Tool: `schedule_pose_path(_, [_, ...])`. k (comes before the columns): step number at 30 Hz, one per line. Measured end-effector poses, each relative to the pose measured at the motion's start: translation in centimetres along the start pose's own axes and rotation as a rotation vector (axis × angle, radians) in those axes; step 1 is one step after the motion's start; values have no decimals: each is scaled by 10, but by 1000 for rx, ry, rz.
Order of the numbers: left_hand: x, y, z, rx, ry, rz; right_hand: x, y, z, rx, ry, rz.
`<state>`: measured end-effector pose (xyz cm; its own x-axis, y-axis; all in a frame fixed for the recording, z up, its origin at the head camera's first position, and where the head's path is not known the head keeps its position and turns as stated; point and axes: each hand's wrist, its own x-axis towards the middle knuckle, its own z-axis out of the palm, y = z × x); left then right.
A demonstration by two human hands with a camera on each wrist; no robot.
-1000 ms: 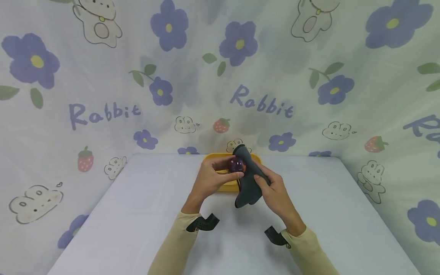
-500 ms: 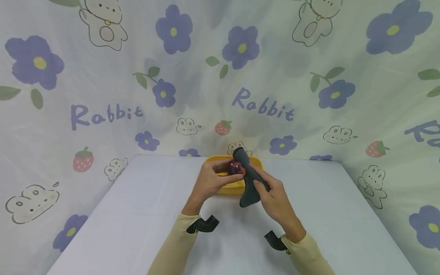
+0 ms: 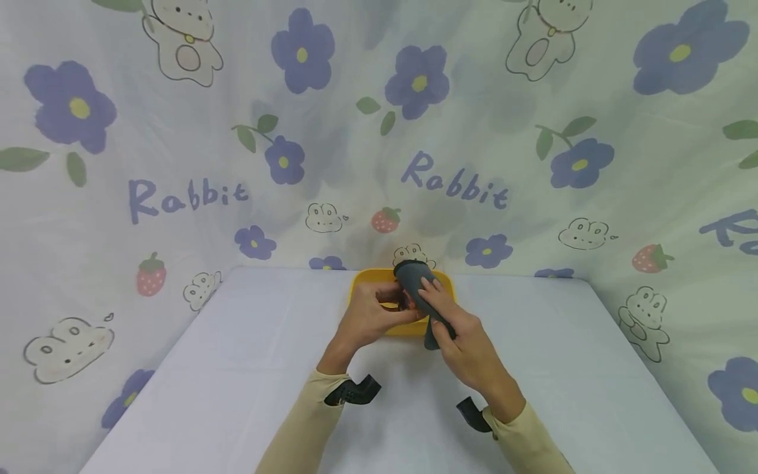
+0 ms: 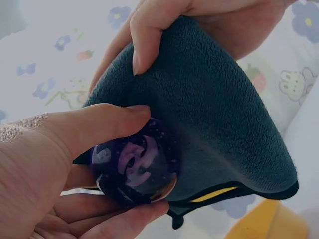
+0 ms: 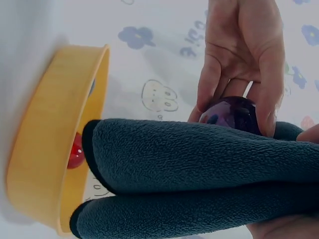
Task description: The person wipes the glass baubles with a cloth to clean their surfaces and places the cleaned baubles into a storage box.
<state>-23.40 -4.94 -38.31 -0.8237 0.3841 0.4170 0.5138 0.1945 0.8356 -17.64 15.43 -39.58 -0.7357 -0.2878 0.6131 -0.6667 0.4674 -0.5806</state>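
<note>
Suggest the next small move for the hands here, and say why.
Probably wrap the teal cloth further round the purple ball: the left hand holds the ball, the right hand grips the cloth beside it, and much of the ball's surface shows uncovered.

The head view looked forward and down from above, farthest off, taking in the white table [image 3: 225,368] and the flower-printed fabric backdrop [image 3: 343,164]. The left wrist view faced, from very near, the glossy purple ball [image 4: 134,167] in the person's left hand [image 4: 45,154] and the dark teal fuzzy cloth [image 4: 209,114]. The right wrist view, turned sideways, looked closely across that cloth toward the yellow plastic tray [image 5: 45,139]. Both wrist views shared the ball, cloth and tray.
</note>
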Motion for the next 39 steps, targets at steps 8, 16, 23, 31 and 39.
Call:
schedule_pose_path(8, [-1,1,2,49,-14,-19,1,0,0,-37,-21,-14])
schedule_pose_path(16, [-4,5,5,81,-29,-39,1,1,-2,42,-3,5])
schedule_pose_path(23, [-5,12,8,125,-44,-10,0,3,-10,76,-8,82])
schedule_pose_path(31, [-3,17,11,158,-37,-1,2,6,-19,198,-13,148])
schedule_pose_path(39, [-9,17,12,82,-36,37,-1,16,-25,321,-34,255])
